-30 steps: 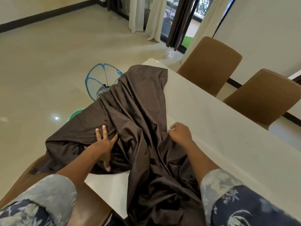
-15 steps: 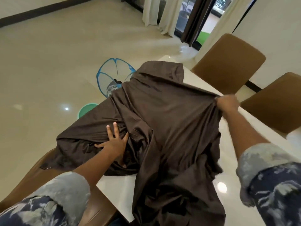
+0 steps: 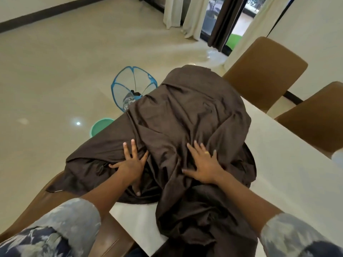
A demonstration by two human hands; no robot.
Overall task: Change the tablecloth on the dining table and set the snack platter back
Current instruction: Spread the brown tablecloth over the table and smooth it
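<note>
Two hands: left hand (image 3: 130, 164) and right hand (image 3: 204, 167) flat, fingers spread, gripping nothing.
Brown tablecloth (image 3: 185, 112): bunched under both palms, likely pinned for smoothing.

My right hand (image 3: 204, 169) no longer pinches the cloth (image 3: 189, 115). A second ago it gripped a fold near the middle. Half a second ago it held an edge stretched out toward the chairs (image 3: 263, 71). Now it lies flat on top with fingers spread. The cloth, a narrow bunch before, now lies wider across the table (image 3: 289, 164) and covers the far corner that showed bare.
</note>
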